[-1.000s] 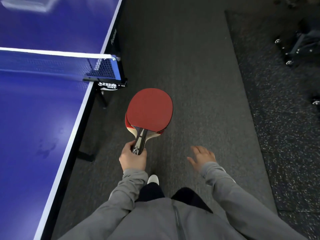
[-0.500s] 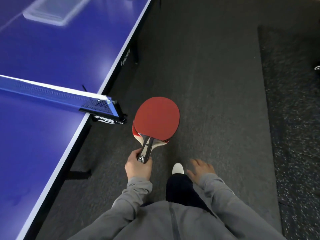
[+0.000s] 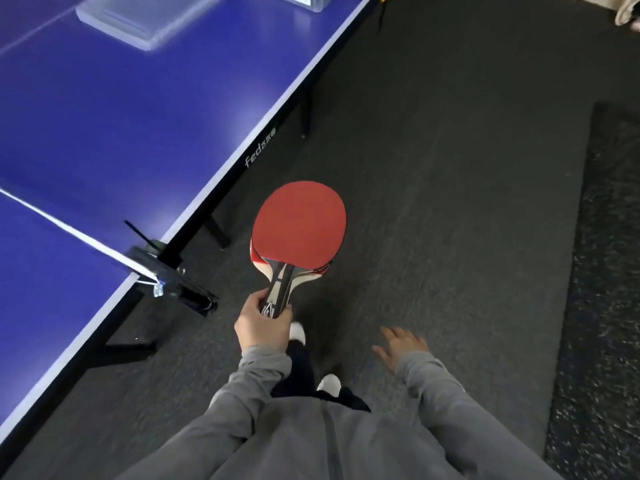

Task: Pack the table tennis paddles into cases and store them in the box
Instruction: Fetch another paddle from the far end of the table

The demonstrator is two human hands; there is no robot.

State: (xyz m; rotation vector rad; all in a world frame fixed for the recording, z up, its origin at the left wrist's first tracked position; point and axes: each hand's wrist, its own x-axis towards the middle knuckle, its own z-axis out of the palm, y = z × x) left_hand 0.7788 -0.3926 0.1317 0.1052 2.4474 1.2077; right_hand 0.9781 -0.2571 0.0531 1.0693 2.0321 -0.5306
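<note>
My left hand [image 3: 261,325] grips the handles of two stacked red table tennis paddles [image 3: 299,228], blades pointing forward over the dark floor, to the right of the blue table [image 3: 121,126]. My right hand [image 3: 398,344] hangs free at my side with its fingers spread and holds nothing. On the far half of the table lies a flat clear lid or case [image 3: 149,20], blurred. Part of a clear box [image 3: 310,1] shows at the table's far corner, cut off by the frame's top edge.
The net [image 3: 65,230] crosses the table at the left, with its clamp post [image 3: 173,282] sticking out over the table edge near my left hand. Black table legs [image 3: 214,226] stand beneath. A speckled mat [image 3: 609,271] covers the floor at right.
I have walked forward along the table side; the net post has slid from ahead of me to beside my left hand. The clear lid and box have come into view. Both hands keep their pose.
</note>
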